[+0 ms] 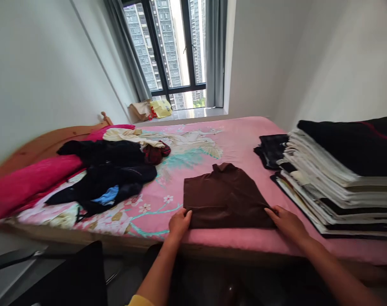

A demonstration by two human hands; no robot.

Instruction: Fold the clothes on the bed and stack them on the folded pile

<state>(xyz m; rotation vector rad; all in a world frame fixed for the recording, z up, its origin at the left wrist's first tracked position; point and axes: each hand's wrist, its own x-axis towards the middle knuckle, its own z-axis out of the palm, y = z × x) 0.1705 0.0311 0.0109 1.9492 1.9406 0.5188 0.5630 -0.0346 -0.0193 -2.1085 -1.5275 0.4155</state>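
A brown high-necked shirt (223, 195) lies partly folded on the pink bed sheet, its collar pointing away from me. My left hand (180, 222) pinches the shirt's left side near the front edge of the bed. On the opposite side, my right hand (284, 219) grips the shirt's right edge between thumb and fingers. A crease runs across the cloth between both hands. To the right of my right hand rises a tall stack of folded clothes (334, 187), mostly white and black.
Loose dark clothes (113, 170) are heaped on the left of the bed (244, 131), beside a bright pink pillow (37, 180). Folded dark cloth (271, 148) lies behind the stack. A black chair (75, 276) stands at lower left. Bags (161, 109) sit on the windowsill.
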